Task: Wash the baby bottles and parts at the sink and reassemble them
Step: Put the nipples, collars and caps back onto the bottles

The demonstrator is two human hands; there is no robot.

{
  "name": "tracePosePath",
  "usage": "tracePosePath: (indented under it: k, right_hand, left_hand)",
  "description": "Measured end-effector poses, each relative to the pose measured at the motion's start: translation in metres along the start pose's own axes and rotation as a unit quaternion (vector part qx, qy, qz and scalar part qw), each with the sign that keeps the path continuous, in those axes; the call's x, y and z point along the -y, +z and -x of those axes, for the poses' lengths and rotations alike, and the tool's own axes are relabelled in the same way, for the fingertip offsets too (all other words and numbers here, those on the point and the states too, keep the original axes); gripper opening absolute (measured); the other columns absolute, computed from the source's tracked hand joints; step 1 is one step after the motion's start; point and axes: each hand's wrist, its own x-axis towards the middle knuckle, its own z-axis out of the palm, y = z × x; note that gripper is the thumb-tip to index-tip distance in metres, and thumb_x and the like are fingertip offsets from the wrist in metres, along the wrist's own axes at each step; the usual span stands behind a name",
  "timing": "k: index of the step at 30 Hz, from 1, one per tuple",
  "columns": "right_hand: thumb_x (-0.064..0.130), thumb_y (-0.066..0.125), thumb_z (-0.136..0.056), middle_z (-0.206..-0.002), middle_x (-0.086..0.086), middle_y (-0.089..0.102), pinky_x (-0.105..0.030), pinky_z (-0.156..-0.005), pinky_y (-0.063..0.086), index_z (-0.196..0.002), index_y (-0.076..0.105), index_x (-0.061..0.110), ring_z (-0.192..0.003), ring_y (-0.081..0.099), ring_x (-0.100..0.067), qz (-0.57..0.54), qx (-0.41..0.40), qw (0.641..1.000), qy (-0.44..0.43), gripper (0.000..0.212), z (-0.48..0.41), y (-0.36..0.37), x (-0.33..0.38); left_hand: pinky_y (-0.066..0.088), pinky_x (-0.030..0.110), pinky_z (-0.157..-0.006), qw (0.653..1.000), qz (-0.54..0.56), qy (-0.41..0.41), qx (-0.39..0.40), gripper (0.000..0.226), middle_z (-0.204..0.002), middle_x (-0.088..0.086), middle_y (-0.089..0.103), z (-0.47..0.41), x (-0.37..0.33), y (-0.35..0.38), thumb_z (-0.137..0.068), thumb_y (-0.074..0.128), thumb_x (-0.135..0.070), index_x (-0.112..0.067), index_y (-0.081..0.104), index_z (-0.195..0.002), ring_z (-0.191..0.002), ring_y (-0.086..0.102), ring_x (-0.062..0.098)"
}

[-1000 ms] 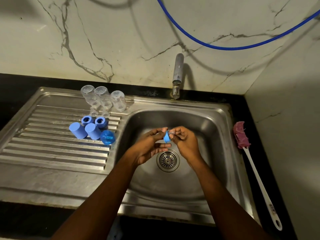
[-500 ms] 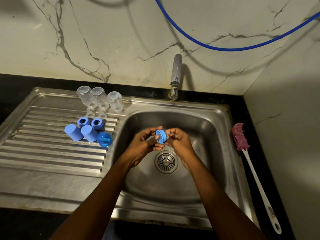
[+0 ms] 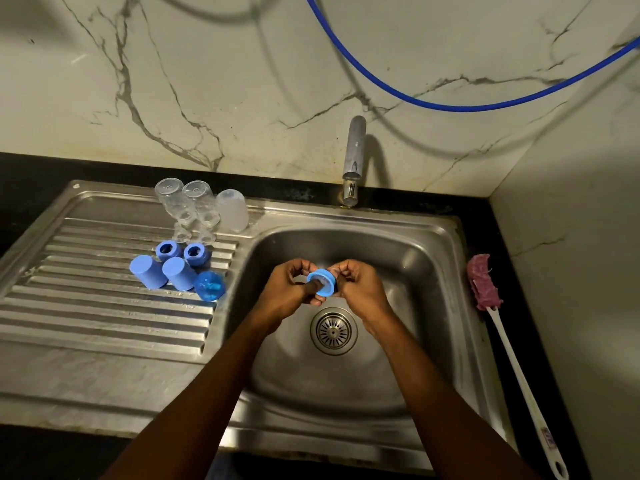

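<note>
Above the sink (image 3: 412, 265), blue ring (image 3: 325, 285) pinched between curled fingers (image 3: 341, 271) of left hand (image 3: 284, 294), right hand (image 3: 363, 289)

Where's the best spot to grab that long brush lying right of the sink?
Grip the brush by its white handle's near half, from above. It lies flat on the counter with the pink head at the far end, so the slim shaft is nearest and keeps fingers off the bristles. The left hand and right hand hold the blue ring.
</note>
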Motion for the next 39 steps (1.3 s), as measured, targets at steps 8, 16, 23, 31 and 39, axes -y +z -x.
tracePosePath:
  k: [8,16,23,31,39]
  right_hand:
    - [-0.008,0.059,-0.08,-0.092,-0.004,0.063,-0.01,-0.062,0.044,-0.088,0.058,0.013,-0.08,0.058,-0.013,0.085,-0.124,0.985,-0.079,0.023,0.004,0.01,0.007]
    - [-0.001,0.059,-0.088,-0.083,-0.002,0.066,-0.015,-0.063,0.052,-0.087,0.064,0.009,-0.076,0.063,-0.01,0.044,-0.095,0.991,-0.081,0.011,0.009,0.01,0.001]
    - [0.002,0.056,-0.095,-0.095,-0.014,0.07,-0.024,-0.066,0.058,-0.088,0.064,0.011,-0.083,0.071,-0.022,-0.141,-0.058,0.987,0.046,0.014,0.006,0.012,-0.001]
    - [0.005,0.07,-0.086,-0.109,0.001,0.068,-0.018,-0.077,0.054,-0.114,0.065,0.018,-0.097,0.066,-0.007,-0.005,0.023,0.997,-0.077,0.032,0.005,0.006,-0.006]
    - [0.011,0.073,-0.083,-0.087,0.002,0.069,-0.014,-0.068,0.052,-0.082,0.07,0.018,-0.081,0.066,-0.01,0.096,-0.077,0.987,-0.105,0.008,0.004,0.006,-0.016]
  left_hand:
    - [0.056,0.031,-0.083,0.976,0.198,-0.077,0.052,0.031,-0.116,0.007,0.071,0.005,-0.005,0.01,-0.098,0.058,-0.024,-0.016,0.061,-0.127,-0.1,0.07,0.022]
    - [0.056,0.033,-0.092,0.983,0.167,-0.054,0.055,0.024,-0.113,0.012,0.072,0.007,-0.004,0.005,-0.098,0.056,-0.012,-0.011,0.064,-0.12,-0.103,0.069,0.022]
    - [0.057,0.031,-0.087,0.986,0.154,-0.041,0.041,0.031,-0.116,0.013,0.071,0.009,0.001,0.002,-0.097,0.059,-0.013,-0.009,0.062,-0.127,-0.105,0.069,0.022]
    - [0.057,0.027,-0.084,0.978,0.197,-0.069,0.011,0.025,-0.099,0.027,0.069,0.008,0.007,0.0,-0.095,0.062,-0.017,0.005,0.071,-0.102,-0.089,0.065,0.024]
    - [0.058,0.028,-0.08,0.975,0.187,-0.117,0.018,0.024,-0.104,0.018,0.072,0.001,0.009,0.008,-0.101,0.051,-0.013,0.003,0.068,-0.107,-0.093,0.071,0.023]
